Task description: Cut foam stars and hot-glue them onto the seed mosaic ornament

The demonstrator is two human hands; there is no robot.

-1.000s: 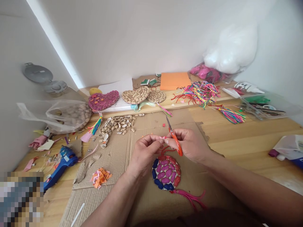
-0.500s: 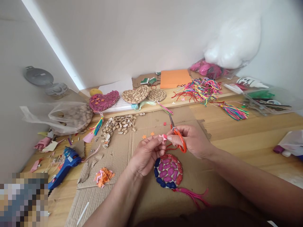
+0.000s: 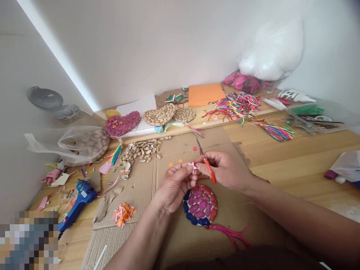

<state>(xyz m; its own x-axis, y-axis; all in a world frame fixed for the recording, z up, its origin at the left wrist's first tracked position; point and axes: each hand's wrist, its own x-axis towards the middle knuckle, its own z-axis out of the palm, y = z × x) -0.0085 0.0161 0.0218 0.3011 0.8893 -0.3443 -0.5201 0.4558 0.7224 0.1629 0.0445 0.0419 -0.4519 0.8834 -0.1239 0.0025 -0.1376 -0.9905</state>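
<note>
My left hand pinches a small pink paper star between thumb and forefinger. Orange-handled scissors sit in my right hand, blades pointing up and away, while its thumb and fingertip meet the star's right side. Just below my hands lies a round disc covered in purple, red and dark blue painted peanut shells, with a pink tassel at its lower edge. Two orange stars and a tiny red piece rest on the cardboard beyond my hands.
At left are a blue glue gun, a pile of paper scraps and loose peanut shells. Shell-covered hearts stand behind, beside an orange sheet and colourful threads. A clear box is at right.
The scissors have turned in my right hand, their blades tipping left and the handles showing more edge-on. The star has shifted slightly between my fingertips. The whole view has moved a little.
</note>
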